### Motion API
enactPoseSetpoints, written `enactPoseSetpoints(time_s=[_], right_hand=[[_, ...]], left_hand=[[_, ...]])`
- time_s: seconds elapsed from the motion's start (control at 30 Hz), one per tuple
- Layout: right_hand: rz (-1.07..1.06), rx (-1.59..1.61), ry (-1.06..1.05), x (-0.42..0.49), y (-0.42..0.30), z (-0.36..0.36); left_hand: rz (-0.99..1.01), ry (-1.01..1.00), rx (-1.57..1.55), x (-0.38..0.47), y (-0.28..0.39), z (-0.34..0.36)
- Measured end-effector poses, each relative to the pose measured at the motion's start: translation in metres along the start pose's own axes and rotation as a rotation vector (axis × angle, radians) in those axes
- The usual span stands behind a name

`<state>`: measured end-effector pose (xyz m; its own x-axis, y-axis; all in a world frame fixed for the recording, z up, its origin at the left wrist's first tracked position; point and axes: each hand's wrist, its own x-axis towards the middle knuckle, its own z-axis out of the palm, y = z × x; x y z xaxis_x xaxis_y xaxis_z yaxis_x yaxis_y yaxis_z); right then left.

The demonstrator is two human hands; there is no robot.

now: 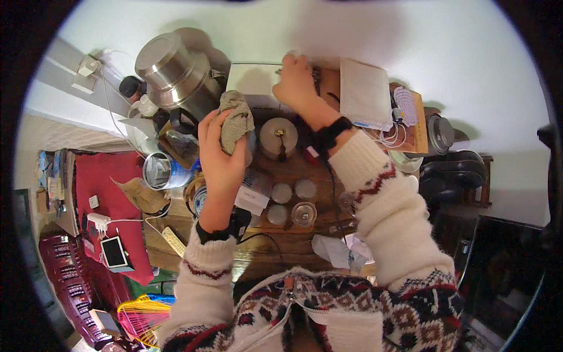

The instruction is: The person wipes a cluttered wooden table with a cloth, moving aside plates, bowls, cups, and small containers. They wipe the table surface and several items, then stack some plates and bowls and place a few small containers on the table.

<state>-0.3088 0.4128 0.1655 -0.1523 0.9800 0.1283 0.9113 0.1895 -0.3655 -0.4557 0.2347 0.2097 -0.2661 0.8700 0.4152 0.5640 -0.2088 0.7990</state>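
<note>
My left hand [224, 154] is wrapped around a crumpled grey-green cloth [236, 121], held up over the left part of a wooden tabletop [259, 253]. My right hand [297, 83] reaches to the back by the wall, at the right end of a white box [255, 81]. Its fingers are curled downward, and a dark object [316, 78] shows just beside them. What lies under those fingers is hidden. Between my forearms stands a round lidded vessel [278, 136] with a metal knob. Several small cups [281, 193] are grouped nearer to me, beside a small lidded glass vessel [303, 214].
A large stainless-steel vessel [176, 70] stands at the back left, near a clear tub [160, 170]. On the right are a pale flat pouch [365, 94], white cables [391, 138] and a cardboard piece [418, 123]. A remote control [173, 241] and crumpled plastic [332, 251] lie towards the front.
</note>
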Motion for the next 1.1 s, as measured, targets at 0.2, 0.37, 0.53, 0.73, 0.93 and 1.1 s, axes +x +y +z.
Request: enactPoseSetpoints(time_s=[0.2, 0.37, 0.53, 0.73, 0.93, 1.1], right_hand=[[-0.055, -0.072, -0.124, 0.012, 0.052, -0.044], [-0.133, -0.343, -0.427, 0.011, 0.055, -0.044], [-0.048, -0.337, -0.415, 0.005, 0.046, -0.046], [0.018, -0.063, -0.086, -0.013, 0.037, -0.075], [-0.166, 0.200, 0.234, -0.030, 0.045, -0.110], [-0.157, 0.258, 0.189, -0.045, 0.054, -0.117]], left_hand=[[0.009, -0.015, -0.009, 0.007, -0.004, 0.012], [0.028, -0.061, 0.036, 0.025, 0.000, 0.029], [0.079, -0.133, 0.133, 0.050, 0.000, 0.068], [0.154, -0.230, 0.410, 0.074, -0.014, 0.140], [0.414, -0.223, 0.627, 0.081, -0.031, 0.192], [0.275, -0.371, 0.808, 0.095, -0.047, 0.171]])
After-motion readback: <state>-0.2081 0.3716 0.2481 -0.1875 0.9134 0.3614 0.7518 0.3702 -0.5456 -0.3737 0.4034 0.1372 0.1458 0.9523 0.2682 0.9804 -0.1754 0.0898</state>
